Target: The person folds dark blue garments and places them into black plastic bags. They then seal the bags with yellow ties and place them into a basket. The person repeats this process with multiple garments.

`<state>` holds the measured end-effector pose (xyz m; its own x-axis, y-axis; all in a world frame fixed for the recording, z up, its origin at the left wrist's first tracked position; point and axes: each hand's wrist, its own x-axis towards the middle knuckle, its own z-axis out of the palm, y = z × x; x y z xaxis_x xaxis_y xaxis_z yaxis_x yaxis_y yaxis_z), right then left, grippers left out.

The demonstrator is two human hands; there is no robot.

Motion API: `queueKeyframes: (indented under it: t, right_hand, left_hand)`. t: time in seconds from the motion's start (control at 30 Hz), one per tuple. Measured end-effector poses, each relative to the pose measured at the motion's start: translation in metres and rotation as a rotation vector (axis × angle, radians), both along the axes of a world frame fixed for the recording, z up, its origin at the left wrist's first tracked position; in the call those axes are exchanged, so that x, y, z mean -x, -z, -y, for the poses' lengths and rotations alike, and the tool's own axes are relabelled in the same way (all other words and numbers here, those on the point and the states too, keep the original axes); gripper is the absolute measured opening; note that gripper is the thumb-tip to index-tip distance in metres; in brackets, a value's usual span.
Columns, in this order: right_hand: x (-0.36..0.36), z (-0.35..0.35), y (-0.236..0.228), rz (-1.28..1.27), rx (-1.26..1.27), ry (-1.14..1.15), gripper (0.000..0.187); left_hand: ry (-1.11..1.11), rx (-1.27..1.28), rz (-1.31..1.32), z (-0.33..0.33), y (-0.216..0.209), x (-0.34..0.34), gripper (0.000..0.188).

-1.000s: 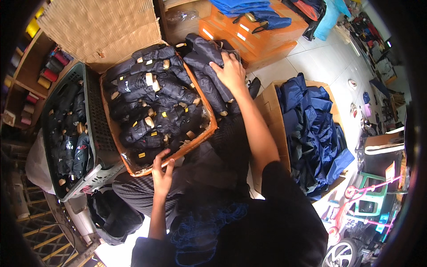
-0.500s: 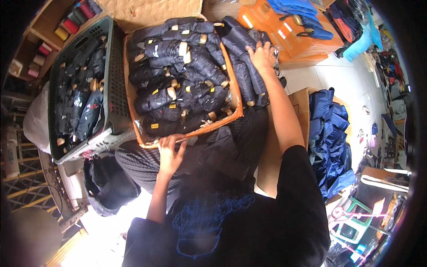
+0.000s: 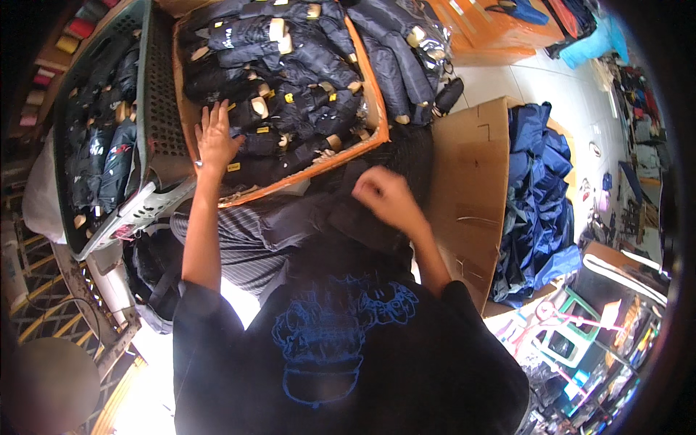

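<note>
Black folded umbrellas [image 3: 315, 61] with pale handle ends and small yellow tags fill an open cardboard box [image 3: 377, 119] in front of me. My left hand [image 3: 216, 141] rests on the near left umbrellas in that box, fingers stretched and slightly spread, holding nothing. Over my lap, close to the box's near right corner, is my right hand [image 3: 388, 194], a little blurred. Its fingers are curled in, and no object shows in them. More dark umbrellas [image 3: 391, 76] lie bundled against the box's right side, partly in clear plastic.
A dark green plastic basket [image 3: 161, 145] of similar umbrellas stands at the left. To the right, a tall cardboard box [image 3: 467, 188] holds crumpled navy fabric [image 3: 540, 188]. Orange-taped cartons [image 3: 478, 36] stand at the far right, thread spools [image 3: 80, 29] at the far left.
My right hand has left the bundled umbrellas on the right and come back over my lap, curling in. My left hand has moved from the box's near edge onto the umbrellas. The view has shifted.
</note>
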<state>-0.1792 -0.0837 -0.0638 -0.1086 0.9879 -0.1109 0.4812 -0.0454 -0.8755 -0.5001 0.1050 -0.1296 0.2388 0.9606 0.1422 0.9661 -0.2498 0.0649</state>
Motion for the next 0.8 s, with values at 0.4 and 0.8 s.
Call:
queueKeyframes:
  t: [0.4, 0.8]
  right_hand:
    - [0.006, 0.033, 0.031, -0.143, 0.039, 0.010, 0.010]
    - [-0.036, -0.004, 0.035, -0.369, 0.162, 0.412, 0.007]
  left_hand:
    - [0.007, -0.114, 0.516, 0.020, -0.041, 0.003, 0.062]
    - [-0.077, 0.771, 2.069, 0.142, -0.088, -0.071, 0.058]
